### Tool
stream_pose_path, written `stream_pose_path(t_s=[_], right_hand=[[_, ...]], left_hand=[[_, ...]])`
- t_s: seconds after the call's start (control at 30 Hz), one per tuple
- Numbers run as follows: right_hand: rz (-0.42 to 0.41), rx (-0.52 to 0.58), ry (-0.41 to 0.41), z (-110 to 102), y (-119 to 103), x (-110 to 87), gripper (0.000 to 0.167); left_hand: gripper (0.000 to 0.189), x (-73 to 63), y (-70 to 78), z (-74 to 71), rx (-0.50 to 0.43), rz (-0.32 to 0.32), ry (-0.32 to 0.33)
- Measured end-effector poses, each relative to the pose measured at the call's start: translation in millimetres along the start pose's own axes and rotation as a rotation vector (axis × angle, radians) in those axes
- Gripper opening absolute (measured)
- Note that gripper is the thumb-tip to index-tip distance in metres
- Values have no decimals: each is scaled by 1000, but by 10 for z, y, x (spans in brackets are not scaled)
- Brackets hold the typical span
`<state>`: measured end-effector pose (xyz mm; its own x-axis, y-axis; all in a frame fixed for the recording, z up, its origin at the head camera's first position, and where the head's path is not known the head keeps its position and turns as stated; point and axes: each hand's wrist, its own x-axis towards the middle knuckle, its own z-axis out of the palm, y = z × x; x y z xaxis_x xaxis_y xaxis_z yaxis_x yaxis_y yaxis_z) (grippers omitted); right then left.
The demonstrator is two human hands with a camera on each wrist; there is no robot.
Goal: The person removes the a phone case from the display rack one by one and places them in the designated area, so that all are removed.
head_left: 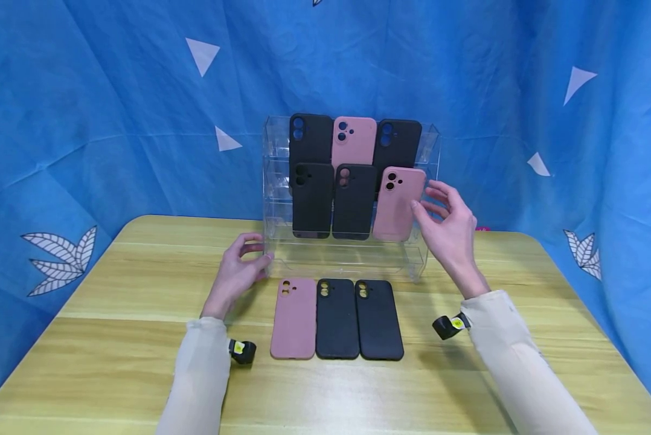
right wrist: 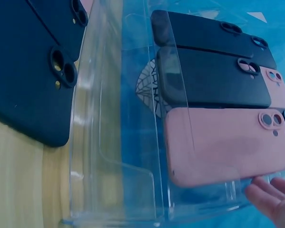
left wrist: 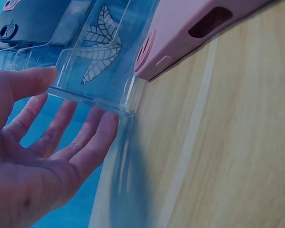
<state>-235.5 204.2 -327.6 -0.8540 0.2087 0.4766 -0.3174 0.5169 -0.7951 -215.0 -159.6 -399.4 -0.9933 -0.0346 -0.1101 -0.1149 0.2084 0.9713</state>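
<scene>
A clear plastic tiered display rack (head_left: 352, 257) stands on the table, holding two rows of phone cases. My right hand (head_left: 447, 226) is at the right edge of a pink phone case (head_left: 397, 208) in the lower row, thumb over its face and fingers along its side. That case leans slightly, its bottom behind the rack's clear lip. Beside it are a black case (head_left: 354, 202) and another black case (head_left: 311, 202). My left hand (head_left: 237, 272) touches the rack's left side with loosely bent fingers; in the left wrist view the fingertips (left wrist: 109, 123) meet the clear wall.
The upper row has a pink case (head_left: 354, 139) between two black ones. On the table before the rack lie a pink case (head_left: 294, 320), a black case (head_left: 337, 320) and another black case (head_left: 380, 320). A blue patterned curtain (head_left: 141, 109) hangs behind the table (head_left: 141, 290).
</scene>
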Motion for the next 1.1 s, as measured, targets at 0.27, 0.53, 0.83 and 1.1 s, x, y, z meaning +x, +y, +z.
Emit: stream_pose_path(t_s=[0.27,0.53,0.83,1.1], right_hand=[[28,-19,13,78,-78,38,54],[29,-64,99,160,-64,84,44],[-8,-24,145,191,-21,84,37],[-42,108,129,144,-17,79,33]], left_hand=[[47,-6,-5,-3,-6,-6,1],[47,-12,-4,4,-2,-7,6],[47,-11,3,12,5,2,9],[47,-17,6,16,9,9,7]])
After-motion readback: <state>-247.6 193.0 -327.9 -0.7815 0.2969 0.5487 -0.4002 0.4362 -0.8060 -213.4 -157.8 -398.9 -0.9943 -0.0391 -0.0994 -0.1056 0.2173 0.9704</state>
